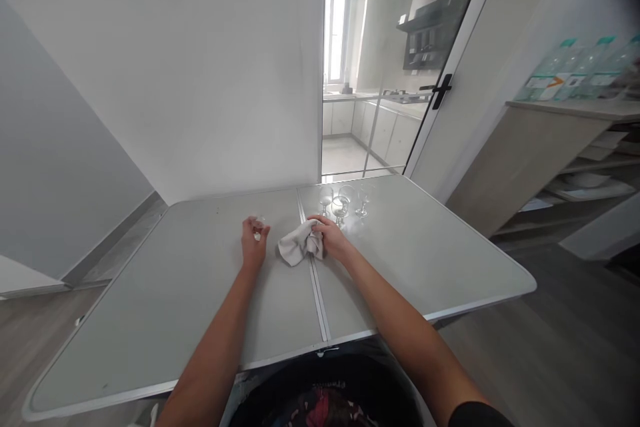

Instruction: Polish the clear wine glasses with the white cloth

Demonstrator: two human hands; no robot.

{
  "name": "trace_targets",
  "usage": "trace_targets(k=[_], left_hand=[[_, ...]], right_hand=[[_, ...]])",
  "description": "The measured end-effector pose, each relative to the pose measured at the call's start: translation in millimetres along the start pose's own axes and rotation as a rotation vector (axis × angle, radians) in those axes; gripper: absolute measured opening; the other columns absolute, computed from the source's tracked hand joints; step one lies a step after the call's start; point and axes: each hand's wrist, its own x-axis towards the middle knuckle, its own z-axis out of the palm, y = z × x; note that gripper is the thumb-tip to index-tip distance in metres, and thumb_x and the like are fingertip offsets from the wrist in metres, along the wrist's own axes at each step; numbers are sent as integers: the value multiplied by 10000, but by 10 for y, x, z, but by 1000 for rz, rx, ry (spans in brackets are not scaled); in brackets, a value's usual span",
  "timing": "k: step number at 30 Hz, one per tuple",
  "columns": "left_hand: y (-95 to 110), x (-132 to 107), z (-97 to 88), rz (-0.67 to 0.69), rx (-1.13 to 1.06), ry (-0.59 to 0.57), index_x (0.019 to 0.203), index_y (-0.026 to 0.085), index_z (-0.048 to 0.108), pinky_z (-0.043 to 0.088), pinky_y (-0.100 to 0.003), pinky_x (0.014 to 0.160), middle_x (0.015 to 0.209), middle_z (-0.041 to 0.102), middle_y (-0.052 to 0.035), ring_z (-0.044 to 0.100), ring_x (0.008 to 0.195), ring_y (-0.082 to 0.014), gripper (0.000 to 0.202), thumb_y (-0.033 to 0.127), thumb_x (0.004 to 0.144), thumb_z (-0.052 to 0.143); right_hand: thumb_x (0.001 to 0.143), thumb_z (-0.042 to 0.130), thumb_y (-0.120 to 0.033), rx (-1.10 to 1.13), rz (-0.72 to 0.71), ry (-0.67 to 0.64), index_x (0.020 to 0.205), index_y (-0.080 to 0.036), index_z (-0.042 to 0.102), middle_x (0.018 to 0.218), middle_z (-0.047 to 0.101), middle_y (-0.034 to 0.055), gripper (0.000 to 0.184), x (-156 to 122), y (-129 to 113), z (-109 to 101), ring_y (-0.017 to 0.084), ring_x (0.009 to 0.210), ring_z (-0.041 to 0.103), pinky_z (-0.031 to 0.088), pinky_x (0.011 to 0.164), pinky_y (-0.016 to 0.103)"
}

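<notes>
My left hand (255,240) is closed around a small clear glass (259,221) above the left half of the table; fingers cover much of its shape. A crumpled white cloth (298,243) hangs from my right hand (328,235), its fingers closed on the cloth's right side, over the seam in the tabletop. Just beyond that hand, several clear stemmed glasses (363,203) stand upright in a group. The nearest of them is partly behind my right fingers. Cloth and held glass are apart.
The light grey folding table (420,247) has a metal rim and a centre seam (319,303). Its far edge meets a white wall (240,80) and a glass door (375,67) with a black handle (440,89). On the right, plastic bottles (557,73) stand on a shelf unit (545,153).
</notes>
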Motion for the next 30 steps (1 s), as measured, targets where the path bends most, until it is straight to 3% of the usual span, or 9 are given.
trace_targets(k=[2,5,10,12,15,18,23,27,30], left_hand=[[43,-28,4,108,109,-110,1195,218,554,454,-329,854,905,658,-20,601,766,-156,441,462,857,696],[69,-35,-21,242,215,-214,1171,232,624,437,-344,871,878,711,-14,631,734,-161,442,472,819,744],[81,-44,-34,350,286,-256,1152,225,690,437,-326,798,834,750,-21,646,646,-146,435,517,830,723],[83,-65,-16,376,318,-288,1141,220,706,438,-323,778,824,755,-28,643,631,-145,446,545,835,707],[76,-109,15,390,349,-313,1117,214,723,444,-313,745,812,761,-37,630,610,-146,478,595,832,685],[66,-140,23,390,378,-309,1117,217,730,450,-296,707,774,753,-35,609,594,-146,502,625,831,664],[99,-158,-18,433,350,-382,1133,218,724,445,-280,679,725,727,-19,571,578,-137,495,619,855,638],[163,-195,-30,492,323,-501,1141,213,715,436,-271,661,697,707,-9,578,594,-139,473,592,866,642],[205,-215,-28,505,364,-487,1158,220,705,423,-276,653,704,710,-6,574,580,-137,444,559,878,646]], right_hand=[[596,739,-251,21,-11,40,901,-173,687,700,623,-1,319,4,-26,0,158,660,566,460,591,262],[679,681,-305,-5,-73,100,1060,-204,661,664,565,-32,394,-24,-84,-6,148,634,526,444,589,258],[849,529,-338,-244,-377,186,1317,-288,532,900,585,-9,471,-107,-103,19,132,707,495,433,646,242],[902,477,-345,-352,-419,93,1365,-298,491,1008,595,12,466,-134,-67,44,126,688,486,423,620,245],[959,447,-365,-509,-448,-97,1416,-269,444,857,595,-3,467,-162,-7,72,119,589,437,412,598,258],[960,520,-397,-592,-497,-212,1473,-234,354,797,626,-9,563,-177,20,66,154,688,544,469,747,309],[951,571,-435,-601,-422,-470,1576,-223,120,920,658,14,799,-181,17,-17,175,842,607,469,917,379],[881,664,-379,-753,-502,-598,1597,-225,148,1218,582,94,896,-166,12,-84,221,1072,561,419,1014,399],[836,659,-247,-795,-508,-654,1608,-242,125,1297,527,108,939,-148,-15,-104,221,1088,530,423,1003,390]])
